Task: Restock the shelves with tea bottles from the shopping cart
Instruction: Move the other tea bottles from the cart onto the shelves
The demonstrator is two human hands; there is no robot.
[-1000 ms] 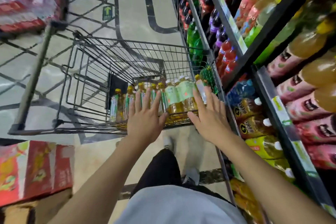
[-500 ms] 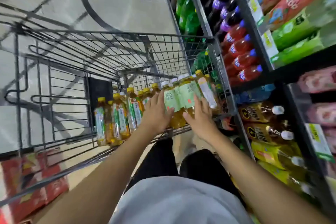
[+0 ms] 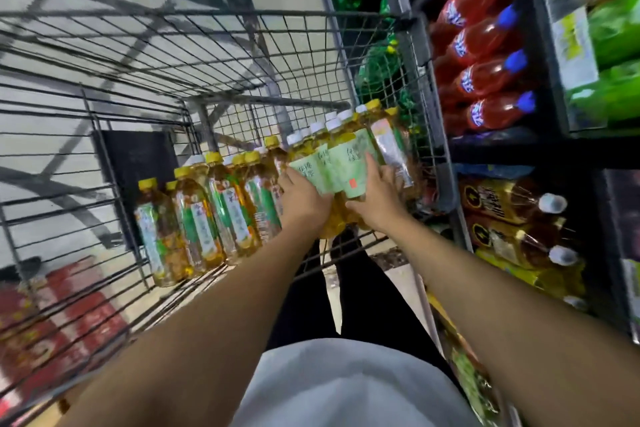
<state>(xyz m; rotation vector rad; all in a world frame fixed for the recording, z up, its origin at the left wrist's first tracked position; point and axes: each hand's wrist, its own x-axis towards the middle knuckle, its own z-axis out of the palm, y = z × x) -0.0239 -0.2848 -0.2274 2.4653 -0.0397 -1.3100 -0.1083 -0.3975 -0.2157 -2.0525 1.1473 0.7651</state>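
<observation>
A wire shopping cart [image 3: 194, 55] holds several tea bottles at its near end. The white-capped ones with pale green labels [image 3: 341, 163] stand at the right; yellow-capped ones with green and orange labels [image 3: 207, 215] stand to the left. My left hand [image 3: 304, 199] grips the left side of the pale-green-label bottles. My right hand [image 3: 375, 199] grips their right side, with one finger up on a label. Both hands are inside the cart, and the bottles' lower halves are hidden behind them.
Drink shelves [image 3: 550, 55] run along the right, touching the cart: red soda bottles with blue caps [image 3: 485, 80], green packs [image 3: 616, 31] and dark-labelled tea bottles [image 3: 509, 204] lower down. A red carton [image 3: 65, 308] lies on the floor at left, under the cart.
Both hands have moved forward from the cart's near rim down into the basket and closed round the pale-green-label bottles. The view has tilted closer to the cart.
</observation>
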